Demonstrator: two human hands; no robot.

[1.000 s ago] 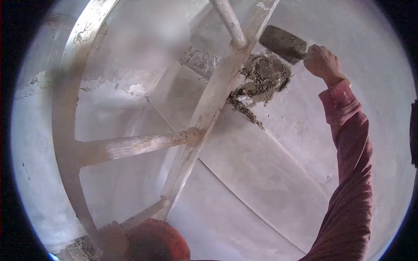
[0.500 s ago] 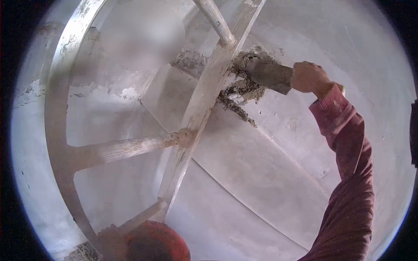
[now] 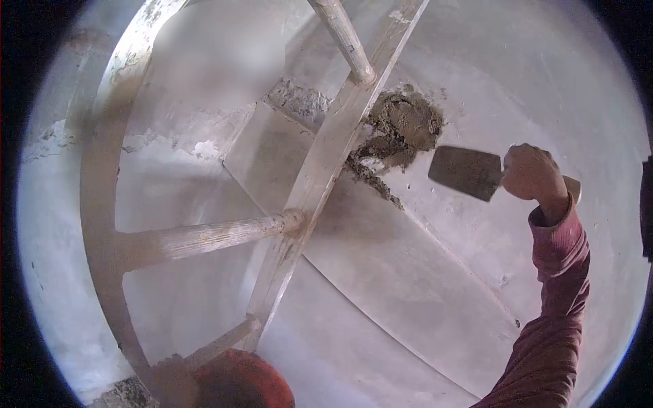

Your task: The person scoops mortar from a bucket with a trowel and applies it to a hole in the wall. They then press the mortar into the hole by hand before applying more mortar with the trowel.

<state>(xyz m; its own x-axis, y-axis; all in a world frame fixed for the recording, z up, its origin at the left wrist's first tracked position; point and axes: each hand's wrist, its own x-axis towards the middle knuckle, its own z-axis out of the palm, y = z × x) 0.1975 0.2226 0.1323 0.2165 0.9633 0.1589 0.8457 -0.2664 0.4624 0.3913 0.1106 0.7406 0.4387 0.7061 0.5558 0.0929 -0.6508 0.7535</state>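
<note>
My right hand is closed around the handle of a trowel with a flat, grey, broad blade. The blade is held to the lower right of a patch of wet mortar on the pale wall and looks apart from it. A ragged strip of mortar runs down from the patch along a seam. At the lower left, my left hand is dim and blurred, with its fingers curled at the edge of a red bucket. The bucket's contents cannot be made out.
A pale wooden ladder with round rungs stands between me and the wall, on the left and centre. Plaster is chipped behind it. A ledge or panel seam runs diagonally down the wall.
My right hand has drawn the trowel off the mortar, to the right and down. The mortar patch now shows a smoother, fuller surface. My left hand and the bucket have hardly moved.
</note>
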